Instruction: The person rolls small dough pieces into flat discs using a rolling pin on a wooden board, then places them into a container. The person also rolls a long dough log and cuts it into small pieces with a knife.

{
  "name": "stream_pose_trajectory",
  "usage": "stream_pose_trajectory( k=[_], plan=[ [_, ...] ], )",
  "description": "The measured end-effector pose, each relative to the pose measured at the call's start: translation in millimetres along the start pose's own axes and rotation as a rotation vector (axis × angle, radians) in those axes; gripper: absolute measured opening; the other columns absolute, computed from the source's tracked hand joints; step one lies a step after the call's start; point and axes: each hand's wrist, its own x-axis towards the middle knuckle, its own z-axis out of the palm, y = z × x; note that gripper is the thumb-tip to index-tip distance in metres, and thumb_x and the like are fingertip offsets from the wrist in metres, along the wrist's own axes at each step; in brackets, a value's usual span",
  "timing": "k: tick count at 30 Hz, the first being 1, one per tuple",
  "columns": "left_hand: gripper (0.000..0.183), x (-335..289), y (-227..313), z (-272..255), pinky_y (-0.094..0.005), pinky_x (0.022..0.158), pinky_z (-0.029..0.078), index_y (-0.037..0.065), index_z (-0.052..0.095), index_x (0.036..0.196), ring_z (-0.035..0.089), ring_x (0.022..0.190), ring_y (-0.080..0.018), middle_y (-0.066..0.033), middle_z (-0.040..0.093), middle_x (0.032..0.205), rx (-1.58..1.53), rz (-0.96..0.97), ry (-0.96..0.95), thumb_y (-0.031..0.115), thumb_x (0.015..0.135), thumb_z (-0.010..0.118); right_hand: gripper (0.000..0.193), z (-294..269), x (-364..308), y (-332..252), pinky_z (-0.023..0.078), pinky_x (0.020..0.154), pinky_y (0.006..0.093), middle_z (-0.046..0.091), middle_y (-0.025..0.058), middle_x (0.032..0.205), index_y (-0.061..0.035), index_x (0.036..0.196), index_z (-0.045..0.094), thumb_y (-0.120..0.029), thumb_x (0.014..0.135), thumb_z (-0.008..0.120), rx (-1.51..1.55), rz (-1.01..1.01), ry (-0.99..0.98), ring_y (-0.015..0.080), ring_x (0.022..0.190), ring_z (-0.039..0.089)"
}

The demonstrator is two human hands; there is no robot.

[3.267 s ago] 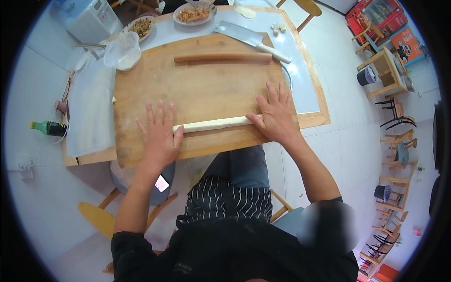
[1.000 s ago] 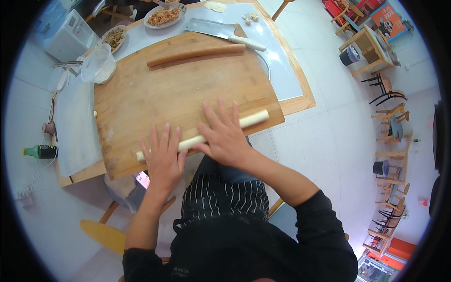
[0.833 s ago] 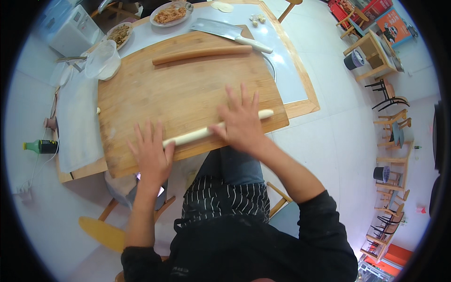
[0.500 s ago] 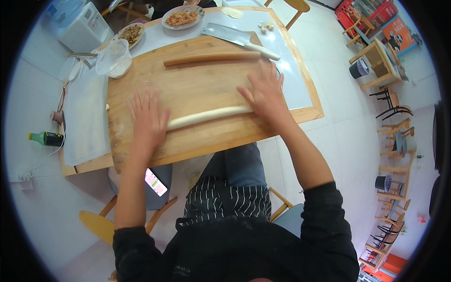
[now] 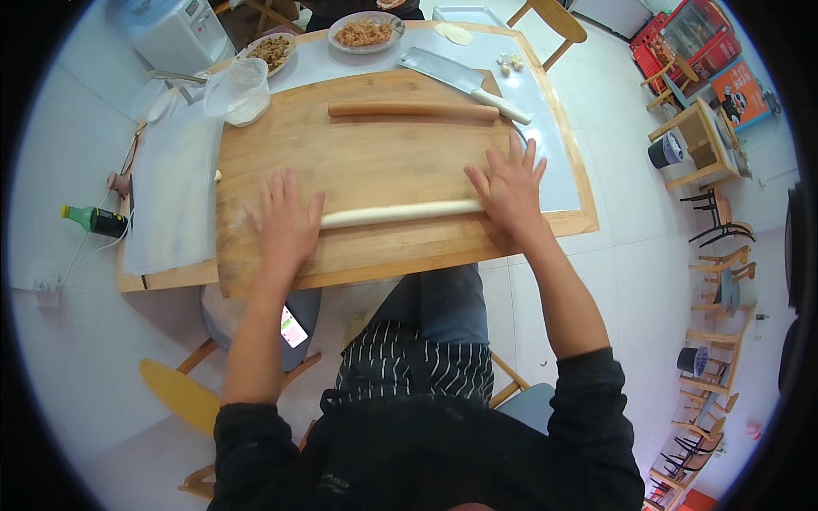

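Note:
A long, pale dough rope [image 5: 400, 213] lies across the near part of a wooden board [image 5: 358, 162]. My left hand [image 5: 288, 223] rests flat over its left end, fingers stretched out and pointing away from me. Over the right end lies my right hand [image 5: 514, 189], palm down, with thumb and fingers spread. Both palms hide the rope's ends. Farther back on the board is a wooden rolling pin [image 5: 413, 111]. Beyond it, a cleaver [image 5: 460, 81] with a white handle lies at the board's far right corner.
Two plates of filling [image 5: 368, 34] [image 5: 271, 53] and a plastic tub [image 5: 241, 94] stand at the back. Flat dough rounds [image 5: 452, 33] and garlic [image 5: 511, 64] lie back right. A translucent sheet [image 5: 175, 187] covers the table's left. A phone [image 5: 293, 327] lies on a chair below.
The whole view has shifted, so the board sits farther right in it. The dough rope looks straighter and a little longer between my hands, which stay at its ends.

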Motion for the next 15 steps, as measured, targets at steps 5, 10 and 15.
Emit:
stream_pose_trajectory(
  k=[5,10,15],
  plan=[
    [0.067,37.6,47.4,9.0,-0.0705,0.123,0.021,0.005,0.045,0.159,0.03,0.157,-0.0429,-0.0199,0.043,0.165,-0.146,0.362,0.154,0.045,0.107,0.056,0.051,8.3,37.4,-61.3,0.025,0.115,0.0782,0.048,0.0247,0.156,-0.009,0.121,0.071,-0.054,0.096,0.069,0.271,-0.219,0.137,0.0543,0.15,0.033],
    [0.059,2.4,66.2,9.8,-0.0642,0.121,0.03,0.005,0.05,0.153,0.041,0.151,-0.0409,-0.0192,0.052,0.155,-0.13,0.544,0.038,0.034,0.103,0.062,0.043,16.8,-2.5,-85.8,0.027,0.119,0.0721,0.048,0.0223,0.157,-0.0096,0.121,0.068,-0.045,0.097,0.072,0.257,-0.41,0.013,0.0499,0.149,0.039],
    [0.054,-36.7,2.7,-0.2,-0.059,0.115,0.039,0.004,0.056,0.146,0.055,0.134,-0.038,-0.0174,0.061,0.14,-0.149,0.571,0.128,0.026,0.099,0.068,0.03,-1.6,-43.7,-7.0,0.038,0.114,0.0614,0.058,0.018,0.144,-0.0109,0.114,0.068,-0.03,0.091,0.075,0.117,-0.448,-0.025,0.0421,0.139,0.05]
  ],
)
